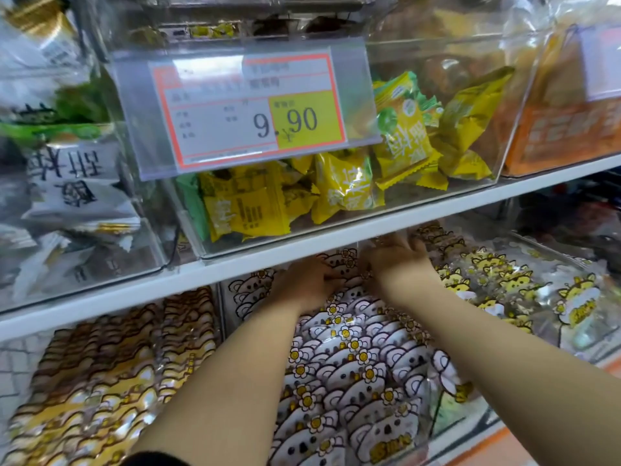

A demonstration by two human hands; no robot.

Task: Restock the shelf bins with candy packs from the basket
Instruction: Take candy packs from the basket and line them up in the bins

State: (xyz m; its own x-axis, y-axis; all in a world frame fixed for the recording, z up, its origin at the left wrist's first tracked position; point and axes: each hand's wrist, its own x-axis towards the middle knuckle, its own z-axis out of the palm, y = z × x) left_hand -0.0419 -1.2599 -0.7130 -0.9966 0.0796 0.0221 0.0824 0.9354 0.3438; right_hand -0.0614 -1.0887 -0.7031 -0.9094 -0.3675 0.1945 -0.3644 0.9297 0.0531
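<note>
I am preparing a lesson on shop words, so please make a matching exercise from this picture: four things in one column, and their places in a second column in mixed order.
Things:
1. price tag
2. yellow packs
3. koala packs
4. brown packs

Places:
a. below the shelf board, on the left
b. on the front of the clear bin
c. below the shelf board, in the middle
d. inside the clear bin

Pairs: 1-b, 2-d, 3-c, 4-a
</note>
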